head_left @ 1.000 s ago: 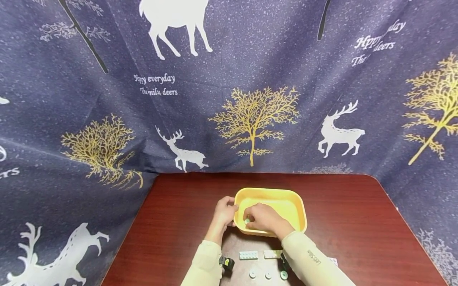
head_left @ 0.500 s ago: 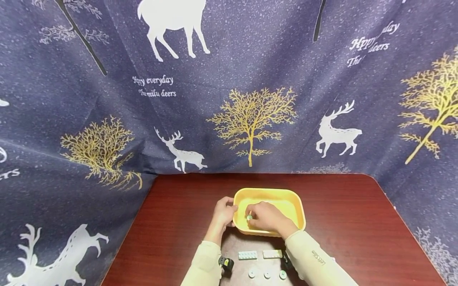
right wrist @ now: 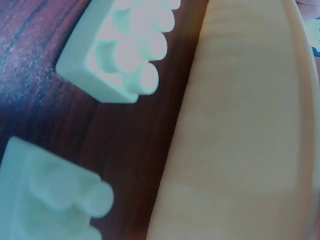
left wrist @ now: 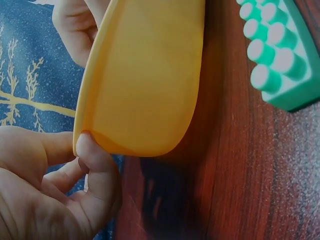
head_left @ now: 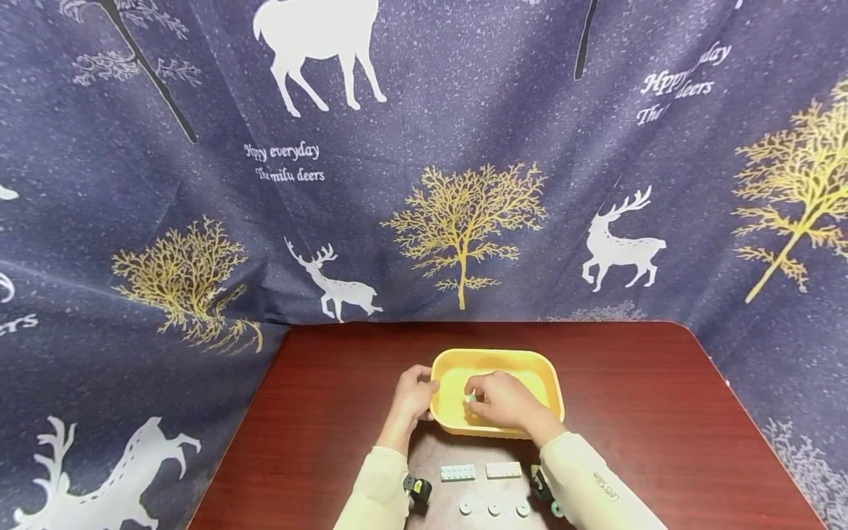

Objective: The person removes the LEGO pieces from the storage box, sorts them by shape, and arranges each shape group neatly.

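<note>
A yellow plastic basin (head_left: 493, 359) stands on the table. My left hand (head_left: 414, 394) grips its left end, and in the left wrist view the thumb and fingers (left wrist: 102, 167) pinch the rim. Inside the basin, my right hand (head_left: 506, 397) pinches a small green-and-white round piece (head_left: 470, 398) between thumb and fingertips, low over the basin floor. The fingers cover most of that piece. In the right wrist view the basin's outer wall (right wrist: 240, 130) hides the right hand's work.
In front of the basin lie a light blue studded building block (head_left: 458, 472) and a pale one (head_left: 503, 470). Several small round wheel-like pieces (head_left: 494, 509) form a row nearer me. A patterned dark cloth (head_left: 424, 294) hangs behind the table.
My right hand has shifted a little to the right inside the basin with the round piece. Another wheel-like piece now shows beside the right sleeve. The left hand keeps its grip.
</note>
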`<action>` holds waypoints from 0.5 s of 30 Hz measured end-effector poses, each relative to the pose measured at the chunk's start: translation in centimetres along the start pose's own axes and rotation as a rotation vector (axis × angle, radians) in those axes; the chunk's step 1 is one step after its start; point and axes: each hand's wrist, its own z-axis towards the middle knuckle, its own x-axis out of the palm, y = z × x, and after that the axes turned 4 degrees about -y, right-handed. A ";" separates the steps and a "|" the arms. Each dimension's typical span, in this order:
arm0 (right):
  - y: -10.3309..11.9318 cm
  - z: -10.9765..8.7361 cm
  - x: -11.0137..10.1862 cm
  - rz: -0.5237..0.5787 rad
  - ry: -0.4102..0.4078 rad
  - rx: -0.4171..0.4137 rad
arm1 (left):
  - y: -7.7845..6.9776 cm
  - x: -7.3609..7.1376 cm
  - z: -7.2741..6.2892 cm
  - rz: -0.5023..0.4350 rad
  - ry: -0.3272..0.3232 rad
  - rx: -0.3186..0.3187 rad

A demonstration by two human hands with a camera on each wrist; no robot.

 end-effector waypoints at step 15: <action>-0.4 -2.0 -2.2 0.017 -0.075 0.035 | -0.1 0.1 -0.1 0.007 -0.006 -0.012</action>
